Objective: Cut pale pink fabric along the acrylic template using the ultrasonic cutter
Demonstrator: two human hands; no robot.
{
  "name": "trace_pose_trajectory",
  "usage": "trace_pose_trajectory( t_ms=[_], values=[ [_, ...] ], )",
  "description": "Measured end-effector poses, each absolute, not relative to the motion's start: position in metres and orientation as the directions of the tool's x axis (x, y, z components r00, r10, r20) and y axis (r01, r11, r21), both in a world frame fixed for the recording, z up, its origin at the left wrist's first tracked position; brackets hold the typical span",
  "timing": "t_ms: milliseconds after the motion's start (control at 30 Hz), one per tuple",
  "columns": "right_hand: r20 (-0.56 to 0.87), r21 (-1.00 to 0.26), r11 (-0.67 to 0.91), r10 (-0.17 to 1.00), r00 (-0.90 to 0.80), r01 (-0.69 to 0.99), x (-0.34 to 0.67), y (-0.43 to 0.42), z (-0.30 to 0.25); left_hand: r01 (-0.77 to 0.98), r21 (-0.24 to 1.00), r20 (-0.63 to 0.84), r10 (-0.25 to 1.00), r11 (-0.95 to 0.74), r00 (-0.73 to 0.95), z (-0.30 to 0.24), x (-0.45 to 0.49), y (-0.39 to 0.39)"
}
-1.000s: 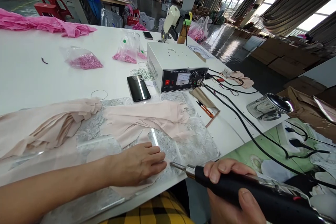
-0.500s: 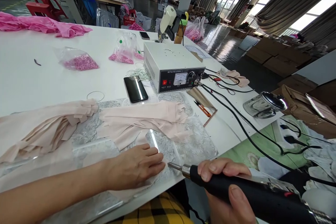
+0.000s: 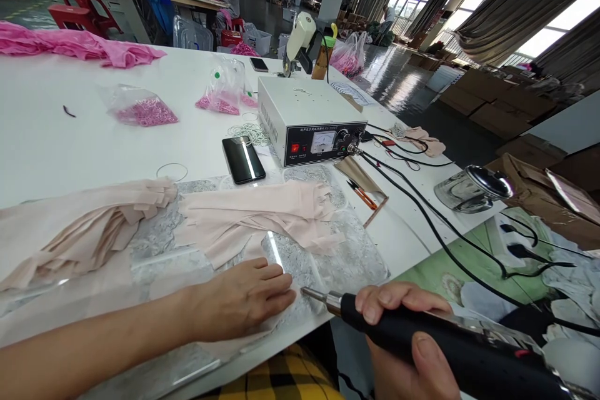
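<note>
My right hand (image 3: 407,331) is wrapped round the thick black body of a handheld ultrasonic spot welder (image 3: 375,320). Its metal tip points left and ends just beside the fingers of my left hand (image 3: 255,297). That left hand lies palm down, fingers stretched out, on a thin pale-pink fabric piece (image 3: 234,345) near the table's front edge. What is under the palm is hidden. A pile of pale-pink fabric strips (image 3: 262,209) lies just beyond it, and a larger stack of the same fabric (image 3: 94,219) is at the left.
Black cables run to the welder's white control box (image 3: 314,106). A phone (image 3: 243,160) lies before it, with orange-handled snips (image 3: 363,195) to the right. A lidded glass mug (image 3: 473,187) stands near the right edge. Bags of pink bits (image 3: 145,109) and pink fabric (image 3: 70,45) lie farther back.
Almost nothing differs. Both hands and the welder keep their places, with only a very slight shift of the whole view.
</note>
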State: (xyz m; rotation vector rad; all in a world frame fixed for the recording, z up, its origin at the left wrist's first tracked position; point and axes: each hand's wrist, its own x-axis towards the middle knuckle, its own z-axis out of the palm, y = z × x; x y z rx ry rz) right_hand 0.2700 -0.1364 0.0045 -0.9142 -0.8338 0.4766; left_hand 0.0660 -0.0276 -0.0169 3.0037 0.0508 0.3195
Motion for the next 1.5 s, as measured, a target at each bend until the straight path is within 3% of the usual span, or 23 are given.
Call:
trace_pose_trajectory(
  t_ms=[533, 1500],
  values=[
    [0.427, -0.844, 0.534, 0.719, 0.549, -0.042, 0.271, -0.137, 0.003, 0.061, 0.118, 0.222, 0.086, -0.991, 0.971, -0.020, 0.064, -0.031],
    [0.406, -0.834, 0.535, 0.759, 0.508, -0.134, 0.263, -0.128, 0.005, 0.014, 0.080, 0.289, 0.036, -0.997, 0.957, -0.018, 0.063, -0.031]
  ],
)
